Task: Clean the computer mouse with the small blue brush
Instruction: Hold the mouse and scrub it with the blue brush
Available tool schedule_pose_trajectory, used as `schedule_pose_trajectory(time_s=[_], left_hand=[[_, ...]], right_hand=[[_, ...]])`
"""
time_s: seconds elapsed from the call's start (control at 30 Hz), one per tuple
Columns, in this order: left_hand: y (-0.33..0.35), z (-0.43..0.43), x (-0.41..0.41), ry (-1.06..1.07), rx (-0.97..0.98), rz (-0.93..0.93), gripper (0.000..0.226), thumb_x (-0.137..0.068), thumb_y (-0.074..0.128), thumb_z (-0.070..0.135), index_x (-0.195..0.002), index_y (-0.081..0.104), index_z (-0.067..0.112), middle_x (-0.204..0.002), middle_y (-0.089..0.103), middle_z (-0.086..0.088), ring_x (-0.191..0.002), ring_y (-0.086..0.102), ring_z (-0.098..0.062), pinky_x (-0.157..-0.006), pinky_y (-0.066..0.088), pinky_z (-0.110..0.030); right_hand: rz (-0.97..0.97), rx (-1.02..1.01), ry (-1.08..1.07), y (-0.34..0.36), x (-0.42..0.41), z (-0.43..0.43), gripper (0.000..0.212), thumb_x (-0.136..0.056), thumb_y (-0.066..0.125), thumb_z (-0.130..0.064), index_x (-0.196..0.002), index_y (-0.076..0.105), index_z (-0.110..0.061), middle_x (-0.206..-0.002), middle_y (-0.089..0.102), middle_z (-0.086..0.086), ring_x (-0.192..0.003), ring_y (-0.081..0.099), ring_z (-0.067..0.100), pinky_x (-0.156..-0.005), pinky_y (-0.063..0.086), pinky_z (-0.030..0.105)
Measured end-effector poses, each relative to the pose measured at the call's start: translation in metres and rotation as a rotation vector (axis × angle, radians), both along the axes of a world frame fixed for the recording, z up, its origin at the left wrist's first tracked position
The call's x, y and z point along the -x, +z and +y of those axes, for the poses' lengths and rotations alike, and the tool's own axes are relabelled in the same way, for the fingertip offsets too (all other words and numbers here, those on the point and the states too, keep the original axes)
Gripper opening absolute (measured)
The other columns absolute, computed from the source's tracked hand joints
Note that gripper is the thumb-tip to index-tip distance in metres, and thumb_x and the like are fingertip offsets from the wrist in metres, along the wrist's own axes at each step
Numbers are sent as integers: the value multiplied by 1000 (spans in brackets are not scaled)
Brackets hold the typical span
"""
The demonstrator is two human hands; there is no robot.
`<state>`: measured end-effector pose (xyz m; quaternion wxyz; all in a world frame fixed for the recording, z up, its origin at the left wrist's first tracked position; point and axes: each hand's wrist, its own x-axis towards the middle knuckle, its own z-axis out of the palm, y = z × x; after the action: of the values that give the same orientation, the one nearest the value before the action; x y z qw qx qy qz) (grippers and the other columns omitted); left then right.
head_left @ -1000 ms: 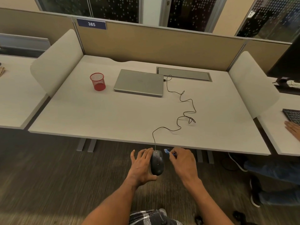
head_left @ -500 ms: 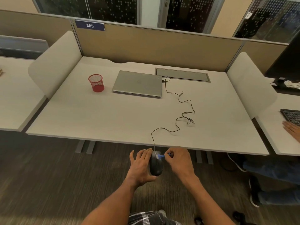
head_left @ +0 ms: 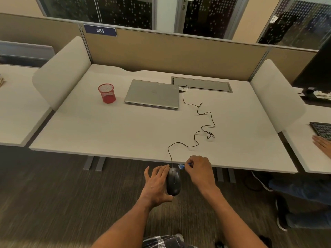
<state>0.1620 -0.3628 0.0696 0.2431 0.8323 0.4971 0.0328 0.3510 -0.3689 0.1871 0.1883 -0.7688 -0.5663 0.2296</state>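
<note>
A dark grey wired computer mouse (head_left: 173, 181) is held in the air just in front of the desk's near edge. My left hand (head_left: 156, 185) cradles it from the left, thumb under its rear end. My right hand (head_left: 200, 171) pinches the small blue brush (head_left: 184, 166), whose tip sits by the mouse's front right corner. The mouse's thin black cable (head_left: 200, 122) snakes across the desk (head_left: 107, 131) to the closed grey laptop (head_left: 153, 93).
A red mesh pen cup (head_left: 107, 93) stands left of the laptop. Padded dividers flank the desk, with a cable hatch (head_left: 201, 84) at the back. On the right desk, another person's hand (head_left: 322, 144) rests near a keyboard (head_left: 322, 129); their legs and shoes are below.
The brush moved onto the mouse's top, then back out to its front right corner. My left hand keeps its hold on the mouse.
</note>
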Motion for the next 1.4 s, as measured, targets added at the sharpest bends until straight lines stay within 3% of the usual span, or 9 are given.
schedule_pose_trajectory(time_s=[0.13,0.2,0.27,0.33,0.6,0.83,0.97,1.2,1.4], left_hand=[[-1,-1,2,-4,2,-4,122,-65,72,75,-161,11,30,-166,23,5,-156,12,-20,-124,-12,-65],[-1,-1,1,-4,7,-7,122,-65,70,77,-161,10,31,-166,23,6,-156,12,-20,-124,-11,-66],[-1,0,2,-2,3,-20,121,-64,68,78,-160,9,32,-165,23,6,-156,13,-20,-124,-10,-66],[0,-1,4,-3,4,-22,121,-64,67,78,-159,8,32,-165,24,6,-156,13,-20,-124,-9,-66],[-2,-1,5,10,15,-44,121,-65,69,78,-160,10,33,-165,24,7,-156,13,-20,-124,-9,-66],[-2,-1,7,30,15,-69,121,-65,66,79,-161,9,32,-166,23,7,-156,12,-18,-124,-9,-66],[-2,-1,6,66,17,-103,121,-64,65,80,-161,11,32,-166,25,8,-156,13,-16,-125,-9,-65],[0,0,10,155,44,-178,121,-65,70,81,-161,16,31,-164,28,8,-154,18,-14,-125,-7,-63],[0,-3,6,212,87,-284,121,-65,75,76,-161,18,30,-163,33,7,-152,25,-14,-127,2,-61]], right_hand=[[183,53,-91,-1,-5,9,14,-89,79,-18,-78,73,-25,-70,73,-9,-64,69,4,-67,56,18],[169,41,-130,-3,-11,10,9,-89,79,-16,-81,77,-21,-69,70,-11,-64,67,3,-62,50,12],[252,75,-163,-5,-17,10,9,-90,77,-16,-81,78,-20,-67,74,-6,-64,69,5,-62,52,15],[326,110,-202,-8,-22,10,11,-91,76,-15,-81,77,-18,-69,77,-2,-66,72,10,-65,57,22],[431,171,-293,-16,-38,4,8,-92,74,-13,-85,78,-11,-74,78,3,-67,70,10,-60,52,19],[733,227,-401,-25,-48,-8,8,-93,74,-16,-94,78,-9,-85,81,6,-75,70,15,-67,54,27],[761,266,-399,-31,-50,-16,9,-92,74,-17,-94,79,-10,-88,81,6,-72,71,12,-66,55,25],[521,255,-355,-48,-53,-44,12,-91,74,-12,-82,80,-14,-75,79,0,-64,71,9,-61,56,20],[825,170,-489,-41,-50,-43,9,-94,73,-17,-95,80,-12,-86,81,6,-74,74,13,-69,58,27]])
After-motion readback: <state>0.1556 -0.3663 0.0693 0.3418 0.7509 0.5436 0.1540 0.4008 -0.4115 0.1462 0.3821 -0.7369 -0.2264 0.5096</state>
